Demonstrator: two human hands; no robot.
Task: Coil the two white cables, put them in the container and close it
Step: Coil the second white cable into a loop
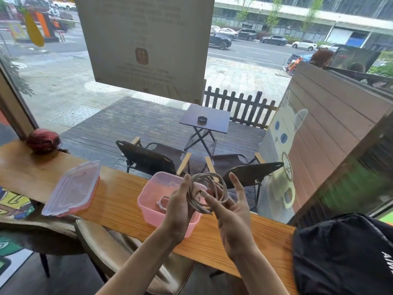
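A pink plastic container (148, 201) stands open on the wooden counter. One white cable (162, 202) lies coiled inside it. Above the container's right side I hold a second white cable (221, 188), wound into a loose ring of several loops. My left hand (178, 207) grips the ring's left side. My right hand (231, 209) holds the right side, pinching the cable's plug end between thumb and finger while the other fingers spread. The container's lid (72, 188), clear with a pink rim, lies flat on the counter to the left.
The narrow wooden counter (119, 199) runs along a window. A dark red helmet (43, 140) sits at its far left end, and a black bag (344, 252) rests on its right end. A brown chair (106, 245) stands below the counter, in front of me.
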